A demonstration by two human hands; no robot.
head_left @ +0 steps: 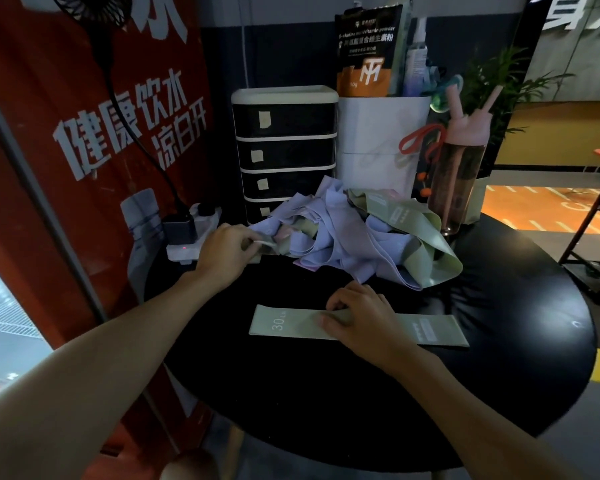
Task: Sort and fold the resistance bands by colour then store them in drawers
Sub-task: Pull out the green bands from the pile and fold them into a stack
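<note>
Head view: fingers [334, 319] of the right hand [359, 322] clamp the flat green band [284, 324] at 6 o'clock, seemingly to fold it; left hand [226, 253] pinches a matching strip [266, 245] at 9 o'clock on the pile [343, 233].

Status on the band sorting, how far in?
Early. Done: one flat green band separated onto the table. In hand: right hand grips its middle; left hand pinches a second green band at the edge of the pile. Left: that mixed lavender, green and pink pile, all folding, and the drawers, all shut.
</note>
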